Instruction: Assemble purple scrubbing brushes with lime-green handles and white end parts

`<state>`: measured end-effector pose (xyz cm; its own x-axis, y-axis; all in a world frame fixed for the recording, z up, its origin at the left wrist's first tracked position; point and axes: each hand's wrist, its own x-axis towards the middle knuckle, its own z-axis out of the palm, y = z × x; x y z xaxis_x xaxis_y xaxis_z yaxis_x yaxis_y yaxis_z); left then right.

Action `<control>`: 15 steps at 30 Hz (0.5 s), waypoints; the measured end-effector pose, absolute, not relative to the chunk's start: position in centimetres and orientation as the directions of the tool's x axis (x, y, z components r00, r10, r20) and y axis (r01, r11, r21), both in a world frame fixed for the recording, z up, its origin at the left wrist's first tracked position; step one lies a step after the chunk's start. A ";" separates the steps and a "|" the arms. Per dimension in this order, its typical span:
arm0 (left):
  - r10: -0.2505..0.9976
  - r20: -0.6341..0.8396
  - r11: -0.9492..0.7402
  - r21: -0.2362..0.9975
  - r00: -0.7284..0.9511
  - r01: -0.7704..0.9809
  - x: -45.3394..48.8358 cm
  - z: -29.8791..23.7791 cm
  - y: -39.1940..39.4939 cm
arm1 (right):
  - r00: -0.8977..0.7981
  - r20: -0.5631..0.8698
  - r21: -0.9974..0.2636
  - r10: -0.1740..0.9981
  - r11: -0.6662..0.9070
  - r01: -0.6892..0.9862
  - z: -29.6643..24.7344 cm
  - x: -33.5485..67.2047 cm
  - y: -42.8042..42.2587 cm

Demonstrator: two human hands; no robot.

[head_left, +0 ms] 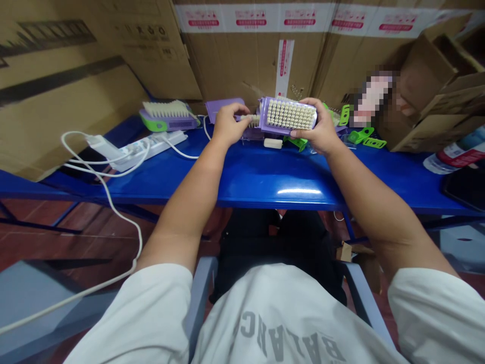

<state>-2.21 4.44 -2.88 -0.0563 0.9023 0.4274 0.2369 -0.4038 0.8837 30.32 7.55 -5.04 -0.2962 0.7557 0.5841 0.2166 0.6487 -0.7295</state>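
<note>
My right hand (317, 130) grips a purple scrub brush (288, 115) by its right end, with the cream bristles facing up. My left hand (228, 124) pinches a small bristled piece (251, 120) against the brush's left end; its exact shape is partly hidden by my fingers. Just below the brush lie a small white block (273, 143) and a green plastic clip (297, 143). A green-and-purple brush (167, 117) lies further left, beyond my left hand, and a flat purple piece (222, 109) stands behind that hand.
A blue table (265, 182) runs across the view, backed by cardboard boxes (250, 55). A white power strip (140, 151) with white cables lies at left. Green clips (359, 135), a pixelated object (373, 98), a plastic bottle (450, 157) and a dark tablet-like slab (466, 187) are at right.
</note>
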 end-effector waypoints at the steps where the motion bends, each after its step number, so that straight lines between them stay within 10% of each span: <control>1: 0.899 0.436 -0.413 0.875 -0.042 0.251 -2.6 -3.0 4.6 | -0.294 0.582 -0.735 0.758 0.645 0.211 -5.1 30.3 7.6; 15: 0.916 0.378 -0.336 0.546 0.132 0.767 -3.8 -4.4 5.5 | -0.334 0.595 -0.749 0.731 0.655 0.102 -6.4 30.6 8.7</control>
<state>-3.77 5.49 -4.44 0.1324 0.9164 0.3777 0.7674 -0.3359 0.5461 30.58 8.69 -6.42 -0.3341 0.7313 0.5946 0.1020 0.6552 -0.7486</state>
